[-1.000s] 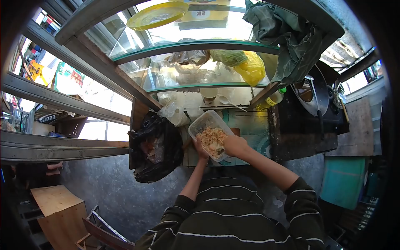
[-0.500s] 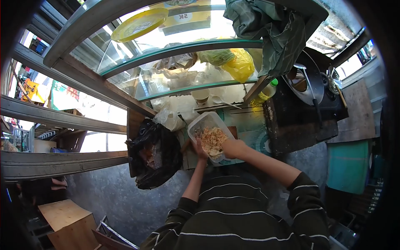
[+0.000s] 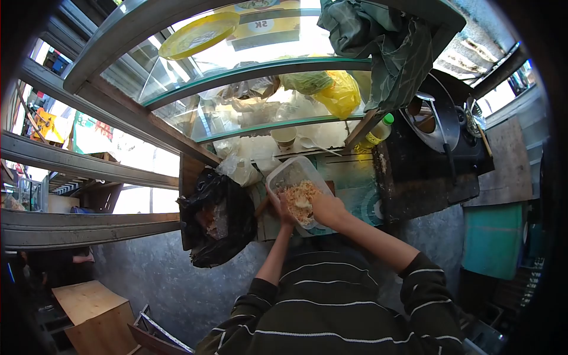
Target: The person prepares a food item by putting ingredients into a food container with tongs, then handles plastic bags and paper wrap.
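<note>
A clear plastic container [image 3: 280, 176] stands tilted on the counter in front of my body. Inside it lies a crumbly orange-beige food mixture [image 3: 294, 196] with a paler lump near the middle. My left hand [image 3: 284, 214] is closed on the container's near left side. Over the right part of the container, my right hand [image 3: 329, 210] has its fingers curled down at the mixture. Whatever those fingers hold, if anything, is hidden. Just left of my left hand is a brown wooden handle-like piece [image 3: 262, 206].
A black plastic bag [image 3: 222, 239] sits left of the container. Behind are a paper cup [image 3: 285, 137], a white spoon [image 3: 316, 145] and a glass case [image 3: 260, 125]. To the right stand a green-capped bottle [image 3: 378, 135] and a stove with a pan [image 3: 442, 133].
My right hand has moved slightly left and inward over the mixture, and the pale lump has shifted. My left hand stays on the container.
</note>
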`<state>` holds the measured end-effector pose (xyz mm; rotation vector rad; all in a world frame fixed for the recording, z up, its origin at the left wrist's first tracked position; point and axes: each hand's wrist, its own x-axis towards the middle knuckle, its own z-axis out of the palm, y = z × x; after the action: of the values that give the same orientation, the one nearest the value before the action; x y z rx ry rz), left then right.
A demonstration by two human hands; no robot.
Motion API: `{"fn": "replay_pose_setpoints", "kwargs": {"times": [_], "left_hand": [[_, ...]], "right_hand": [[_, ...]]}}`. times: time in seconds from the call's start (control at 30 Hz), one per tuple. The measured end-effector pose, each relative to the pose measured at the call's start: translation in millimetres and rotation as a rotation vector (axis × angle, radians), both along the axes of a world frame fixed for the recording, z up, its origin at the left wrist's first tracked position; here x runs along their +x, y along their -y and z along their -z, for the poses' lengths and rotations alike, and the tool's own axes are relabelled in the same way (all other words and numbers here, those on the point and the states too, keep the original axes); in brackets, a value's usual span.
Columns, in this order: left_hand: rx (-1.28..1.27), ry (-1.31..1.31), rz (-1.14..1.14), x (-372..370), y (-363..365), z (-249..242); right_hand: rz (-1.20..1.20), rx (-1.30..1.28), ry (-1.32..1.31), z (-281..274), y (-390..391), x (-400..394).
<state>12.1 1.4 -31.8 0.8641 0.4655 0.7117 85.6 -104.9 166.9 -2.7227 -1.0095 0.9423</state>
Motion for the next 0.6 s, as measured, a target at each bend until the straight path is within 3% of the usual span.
{"fn": "replay_pose_setpoints", "kwargs": {"times": [0.07,0.17,0.27,0.4,0.43,0.5,0.6], "left_hand": [[0.198,-0.113,0.010,5,5,-2],[0.253,-0.151,-0.080,14,11,-36],[0.170,-0.158,0.040,7,2,-9],[0.110,-0.047,0.054,3,2,-12],[0.243,-0.163,0.047,2,1,-19],[0.373,-0.278,0.039,6,5,-38],[0.480,-0.400,0.031,16,16,-75]], "right_hand": [[0.031,-0.003,0.068,7,1,6],[0.050,-0.051,0.064,49,3,-19],[0.033,-0.062,0.033,54,15,-57],[-0.045,-0.065,0.006,15,21,-25],[-0.050,-0.060,0.003,-5,19,-17],[-0.109,-0.101,0.103,-36,16,-4],[-0.035,-0.124,0.335,10,10,1]]}}
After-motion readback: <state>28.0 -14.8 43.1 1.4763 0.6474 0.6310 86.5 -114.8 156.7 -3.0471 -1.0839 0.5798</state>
